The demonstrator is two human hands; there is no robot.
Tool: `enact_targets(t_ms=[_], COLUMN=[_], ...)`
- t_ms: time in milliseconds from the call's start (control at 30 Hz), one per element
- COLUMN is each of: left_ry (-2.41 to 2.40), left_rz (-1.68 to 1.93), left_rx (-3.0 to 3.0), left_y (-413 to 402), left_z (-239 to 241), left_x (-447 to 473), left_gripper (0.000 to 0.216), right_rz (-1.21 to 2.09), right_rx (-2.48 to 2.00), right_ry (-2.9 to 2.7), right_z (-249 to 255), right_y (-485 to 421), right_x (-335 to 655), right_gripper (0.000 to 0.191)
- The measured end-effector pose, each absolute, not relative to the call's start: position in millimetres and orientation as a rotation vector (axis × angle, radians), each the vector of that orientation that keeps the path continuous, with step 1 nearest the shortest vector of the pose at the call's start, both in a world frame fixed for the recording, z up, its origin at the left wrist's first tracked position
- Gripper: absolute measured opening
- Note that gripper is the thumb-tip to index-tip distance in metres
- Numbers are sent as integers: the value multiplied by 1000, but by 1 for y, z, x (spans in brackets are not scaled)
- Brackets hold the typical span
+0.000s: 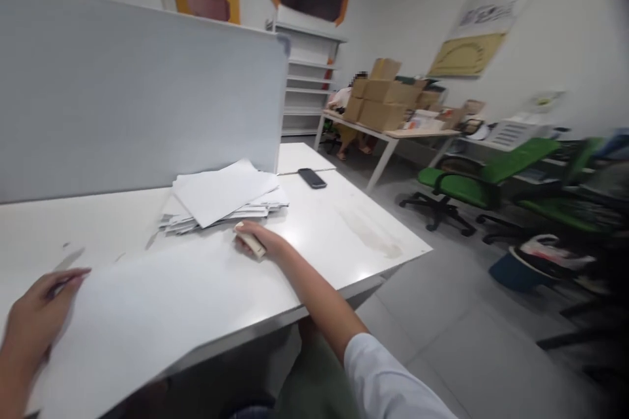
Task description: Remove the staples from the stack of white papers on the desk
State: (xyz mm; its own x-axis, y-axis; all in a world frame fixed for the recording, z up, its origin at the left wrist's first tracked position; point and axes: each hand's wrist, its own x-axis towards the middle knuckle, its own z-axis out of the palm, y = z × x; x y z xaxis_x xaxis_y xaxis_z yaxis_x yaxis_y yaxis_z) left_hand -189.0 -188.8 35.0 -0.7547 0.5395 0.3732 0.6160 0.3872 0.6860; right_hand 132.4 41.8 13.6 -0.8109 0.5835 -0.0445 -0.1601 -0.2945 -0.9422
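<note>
A large white paper sheet lies on the white table, its lower edge reaching past the table's front. At its left edge, my left hand has thumb and fingers closed on the paper. My right hand is wrapped around a small cream-coloured oblong tool; its exact kind does not show. That hand is near the sheet's right end, just in front of a messy paper stack. Several loose sheets stick out of the stack at angles.
A grey partition stands along the table's back. A black phone lies right of the stack. Beyond the table are green chairs, a blue bin, and another table with cardboard boxes, where a person sits.
</note>
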Motion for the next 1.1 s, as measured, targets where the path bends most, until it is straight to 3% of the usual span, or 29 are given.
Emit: enact_targets(t_ms=[133,300,767,1100], left_ry=[-2203,-1850,-1767,-1763], left_rz=[-1566,-1351,-1148,-1293], left_rx=[-1092,-1389,-1333,-1133], left_y=[-195,-191,-200,-195], left_z=[24,15,3,3], left_x=[-189,-192,-181,-178], left_gripper=[15,14,20,21], right_rz=[2129,2169,1877,1552], right_rx=[-535,-584,-747,-745], right_ry=[-1494,-1662,-1943,-2119], right_z=[12,17,20,14], right_y=[37,37,36,47], right_x=[140,149,160,151], right_gripper=[29,34,38,44])
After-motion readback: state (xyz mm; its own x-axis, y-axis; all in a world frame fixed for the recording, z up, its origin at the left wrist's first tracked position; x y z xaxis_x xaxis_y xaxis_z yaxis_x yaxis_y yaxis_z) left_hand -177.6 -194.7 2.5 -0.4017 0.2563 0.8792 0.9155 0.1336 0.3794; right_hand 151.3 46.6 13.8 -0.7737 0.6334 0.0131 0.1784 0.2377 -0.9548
